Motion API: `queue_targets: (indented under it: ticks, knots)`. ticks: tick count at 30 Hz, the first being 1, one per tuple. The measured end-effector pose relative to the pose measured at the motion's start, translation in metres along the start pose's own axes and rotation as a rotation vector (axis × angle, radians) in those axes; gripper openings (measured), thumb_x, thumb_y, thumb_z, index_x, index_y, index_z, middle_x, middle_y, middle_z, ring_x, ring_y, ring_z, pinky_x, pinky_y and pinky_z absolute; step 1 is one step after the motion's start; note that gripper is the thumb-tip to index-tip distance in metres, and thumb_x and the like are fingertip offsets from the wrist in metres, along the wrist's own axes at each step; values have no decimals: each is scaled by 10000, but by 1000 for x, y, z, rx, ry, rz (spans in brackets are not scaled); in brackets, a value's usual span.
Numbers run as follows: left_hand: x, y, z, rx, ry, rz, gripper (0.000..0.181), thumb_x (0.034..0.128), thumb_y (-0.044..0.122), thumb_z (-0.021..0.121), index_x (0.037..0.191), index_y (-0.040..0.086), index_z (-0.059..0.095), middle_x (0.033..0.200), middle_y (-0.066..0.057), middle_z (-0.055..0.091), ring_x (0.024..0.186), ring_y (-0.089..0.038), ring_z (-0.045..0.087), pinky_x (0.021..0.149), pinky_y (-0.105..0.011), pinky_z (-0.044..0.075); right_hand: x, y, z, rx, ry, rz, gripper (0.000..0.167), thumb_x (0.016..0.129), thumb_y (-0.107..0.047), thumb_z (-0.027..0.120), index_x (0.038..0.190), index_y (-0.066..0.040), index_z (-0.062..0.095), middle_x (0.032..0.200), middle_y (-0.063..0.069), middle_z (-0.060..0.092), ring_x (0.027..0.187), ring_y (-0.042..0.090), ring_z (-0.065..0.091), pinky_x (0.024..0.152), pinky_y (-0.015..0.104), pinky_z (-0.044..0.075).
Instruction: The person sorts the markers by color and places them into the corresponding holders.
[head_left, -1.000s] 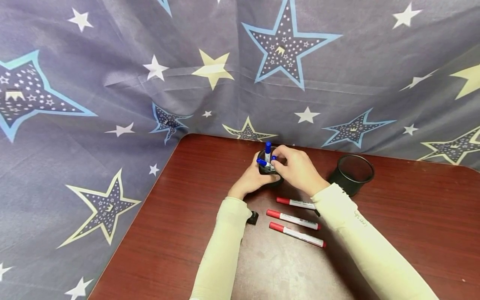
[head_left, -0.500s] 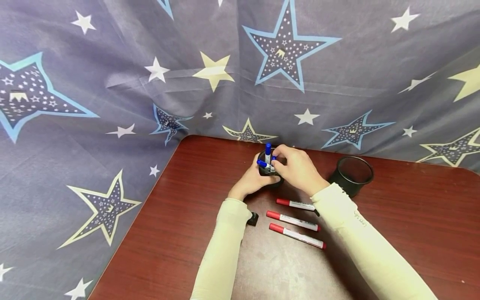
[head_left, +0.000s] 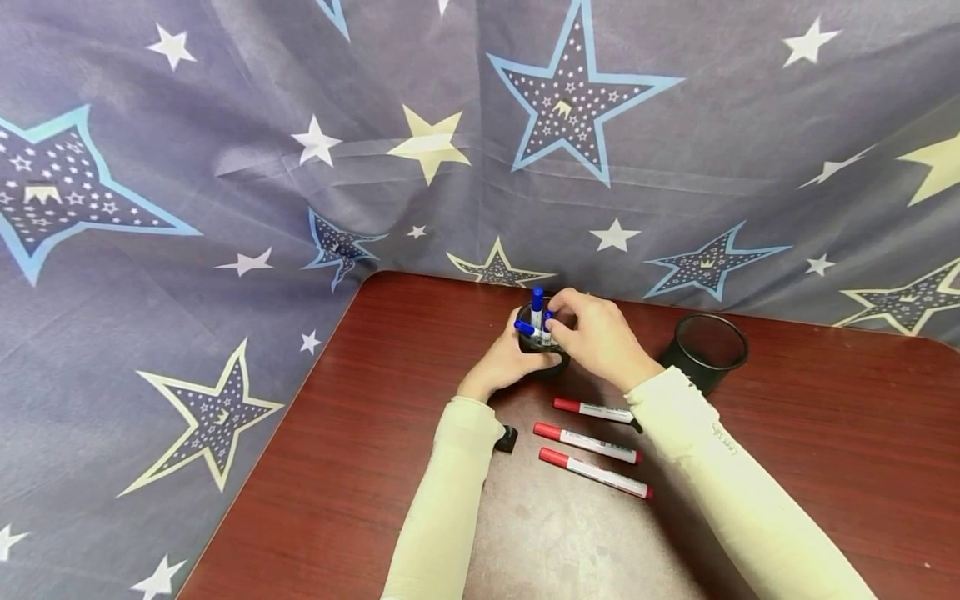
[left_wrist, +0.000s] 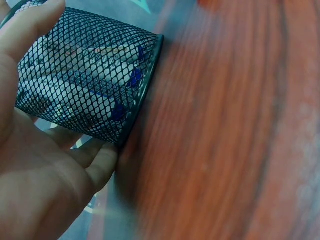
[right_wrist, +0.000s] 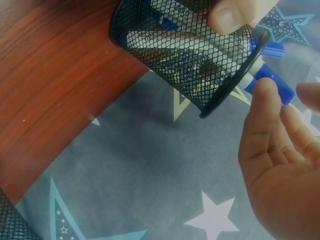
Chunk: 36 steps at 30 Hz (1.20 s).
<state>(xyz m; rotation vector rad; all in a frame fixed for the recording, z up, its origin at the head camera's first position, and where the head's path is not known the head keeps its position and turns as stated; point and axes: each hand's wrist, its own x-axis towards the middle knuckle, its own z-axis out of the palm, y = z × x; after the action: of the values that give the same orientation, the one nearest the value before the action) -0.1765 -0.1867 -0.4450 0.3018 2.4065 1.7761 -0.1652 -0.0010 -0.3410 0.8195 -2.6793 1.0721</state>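
Note:
My left hand (head_left: 504, 360) grips a black mesh pen holder (left_wrist: 87, 70), thumb across its near side and fingers round the other. Inside stand white markers with blue caps. One marker (head_left: 537, 300) rises upright at the back, while another (head_left: 525, 327) leans left over the rim. With thumb and fingers, my right hand (head_left: 600, 337) pinches the blue cap of a third marker (right_wrist: 275, 87) at the holder's mouth; its lower part is inside the mesh. Below the hands, three red-capped white markers (head_left: 596, 446) lie roughly parallel on the table.
A second black mesh holder (head_left: 707, 350) stands to the right, beyond my right forearm. The reddish-brown wooden table (head_left: 337, 433) meets a grey star-patterned cloth (head_left: 262, 167) at the back and left. A small black object (head_left: 506, 439) shows at the left sleeve's cuff.

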Motion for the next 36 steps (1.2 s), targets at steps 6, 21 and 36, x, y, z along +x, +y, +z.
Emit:
queue_targets:
  ticks: [6,21,36]
  knots:
    - [0,0,0,20,7,-2,1010,783,259,857,1559,184,215,1397,-91,537,1248,-193,520,1086,-374,372,-1,0,-4,12,13,14,188,920,-138,712,1083,-54,670,931,68,728,845,255,651,780,437,504]
    - [-1,1,-1,4,8,13,980,798,237,872,1552,202,247,1353,-91,574,1239,-217,532,1080,-401,381,-24,12,-26,38,90,28,207,944,-156,703,1125,-62,667,1049,107,724,887,252,662,797,457,520]
    - [-1,1,0,81,25,-25,1016,795,295,874,1573,245,223,1406,-116,550,1317,-275,480,1101,-490,348,-101,78,-69,-52,473,226,497,868,-146,743,1305,25,580,1357,284,495,1280,499,393,1030,657,268]
